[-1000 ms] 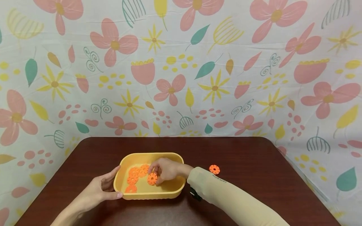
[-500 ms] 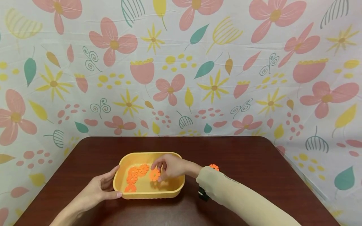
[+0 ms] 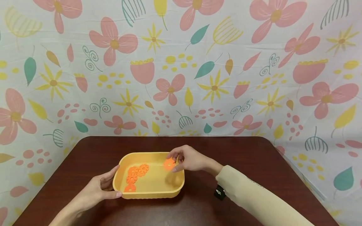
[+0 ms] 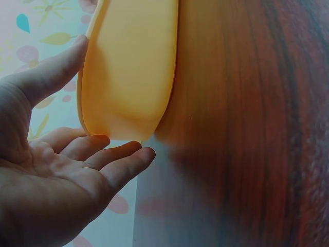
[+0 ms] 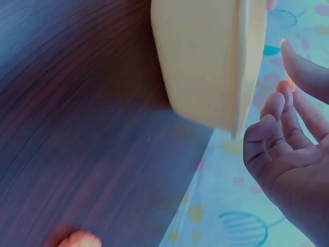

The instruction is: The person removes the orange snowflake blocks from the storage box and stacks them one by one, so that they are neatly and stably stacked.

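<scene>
A yellow plastic basin [image 3: 152, 195] stands on the table, with several orange notched discs [image 3: 131, 179] lying along its left side. My left hand [image 3: 97, 188] holds the basin's left end, thumb on the near corner and fingers on the outer wall. In the left wrist view, the fingers [image 4: 128, 154] touch the basin's end wall [image 4: 131, 62]. Above the basin's right rim, my right hand [image 3: 192, 158] pinches one orange disc [image 3: 169, 164] between thumb and fingers. Only a thin orange edge of it shows in the right wrist view, at the fingertips [image 5: 280, 103].
A blurred orange piece [image 5: 80, 240] lies on the dark brown table [image 3: 226, 147]; the right forearm hides that spot in the head view. A black device [image 3: 219, 192] hangs at the right wrist. A flower-printed cloth [image 3: 181, 62] rises behind the table.
My right hand has lifted the pinched disc from the basin floor and carried it up and right to the rim. The left hand and basin have stayed in place.
</scene>
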`<state>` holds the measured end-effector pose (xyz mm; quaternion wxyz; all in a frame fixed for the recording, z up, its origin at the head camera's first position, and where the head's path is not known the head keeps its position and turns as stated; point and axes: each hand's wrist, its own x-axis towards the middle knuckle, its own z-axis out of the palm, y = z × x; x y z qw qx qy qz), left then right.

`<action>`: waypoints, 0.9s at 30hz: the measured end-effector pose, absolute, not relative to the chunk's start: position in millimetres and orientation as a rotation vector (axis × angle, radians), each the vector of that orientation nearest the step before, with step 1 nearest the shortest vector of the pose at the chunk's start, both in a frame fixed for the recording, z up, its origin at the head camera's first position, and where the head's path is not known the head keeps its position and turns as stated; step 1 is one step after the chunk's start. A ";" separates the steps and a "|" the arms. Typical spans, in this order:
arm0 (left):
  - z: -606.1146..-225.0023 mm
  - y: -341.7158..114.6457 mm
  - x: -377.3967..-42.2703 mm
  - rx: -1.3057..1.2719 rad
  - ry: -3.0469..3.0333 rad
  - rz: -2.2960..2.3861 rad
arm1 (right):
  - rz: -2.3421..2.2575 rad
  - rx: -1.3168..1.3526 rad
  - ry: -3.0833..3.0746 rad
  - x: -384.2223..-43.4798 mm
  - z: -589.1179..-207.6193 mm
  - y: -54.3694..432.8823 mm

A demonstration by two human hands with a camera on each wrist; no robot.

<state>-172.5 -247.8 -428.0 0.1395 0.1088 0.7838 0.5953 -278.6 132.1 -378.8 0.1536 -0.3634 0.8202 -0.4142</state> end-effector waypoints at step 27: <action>-427.2 -248.8 -171.9 0.296 2.298 1.666 | -1.328 -0.769 2.512 -270.9 -408.1 260.6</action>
